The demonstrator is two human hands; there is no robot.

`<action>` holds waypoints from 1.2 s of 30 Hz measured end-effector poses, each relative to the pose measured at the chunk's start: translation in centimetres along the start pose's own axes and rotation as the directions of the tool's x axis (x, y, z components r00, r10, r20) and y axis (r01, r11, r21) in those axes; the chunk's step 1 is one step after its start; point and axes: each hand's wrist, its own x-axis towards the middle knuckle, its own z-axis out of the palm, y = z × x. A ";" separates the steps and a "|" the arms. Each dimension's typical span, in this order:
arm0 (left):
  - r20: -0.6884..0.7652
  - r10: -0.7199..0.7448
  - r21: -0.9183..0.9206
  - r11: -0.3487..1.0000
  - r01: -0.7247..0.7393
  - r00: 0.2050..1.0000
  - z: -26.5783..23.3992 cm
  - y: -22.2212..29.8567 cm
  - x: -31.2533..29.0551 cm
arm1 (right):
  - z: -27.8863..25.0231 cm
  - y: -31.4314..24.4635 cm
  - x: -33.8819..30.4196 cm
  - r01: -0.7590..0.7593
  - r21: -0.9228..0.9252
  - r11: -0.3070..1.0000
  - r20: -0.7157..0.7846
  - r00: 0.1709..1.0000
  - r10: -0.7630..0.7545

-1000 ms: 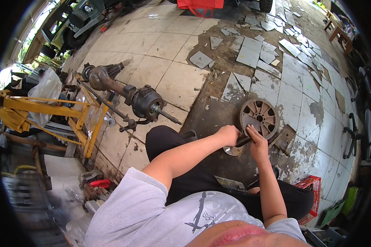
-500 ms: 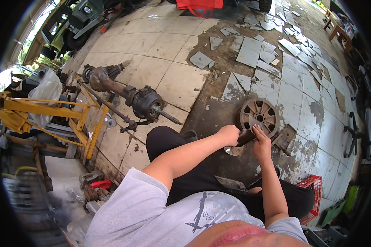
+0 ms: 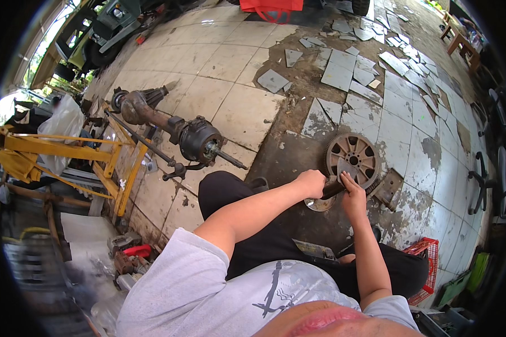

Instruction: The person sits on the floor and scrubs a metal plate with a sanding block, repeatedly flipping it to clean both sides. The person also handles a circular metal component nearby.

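Observation:
My left hand (image 3: 311,184) is closed in a fist against a dark, thick tube-like part (image 3: 333,187), which its fingers seem to grip. Close by on the right, my right hand (image 3: 354,199) has its fingers nearly straight on a flat grey piece (image 3: 346,168) with a pointed shape; the thumb is hard to see. Behind that piece lies a rusty toothed flywheel (image 3: 353,147) with spoke-like ribs and a hole in its middle. A shiny round metal plate (image 3: 319,204) shows below the dark part, partly hidden by it and my left hand.
A rusty bracket (image 3: 389,188) sits right of the flywheel. On the left lie an axle assembly (image 3: 168,126) with a long shaft and a yellow metal frame (image 3: 67,147). Broken tiles (image 3: 338,67) cover the far right floor. A red crate (image 3: 430,267) stands beside my right knee.
My right hand and the flat grey piece have shifted slightly left and up, toward my left hand. My left hand is almost where it was.

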 end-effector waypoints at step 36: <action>0.017 0.008 0.021 1.000 -0.009 1.000 0.1 -0.1 0.1 | -0.5 -1.4 0.0 0.210 0.048 0.977 0.077 0.974 -0.213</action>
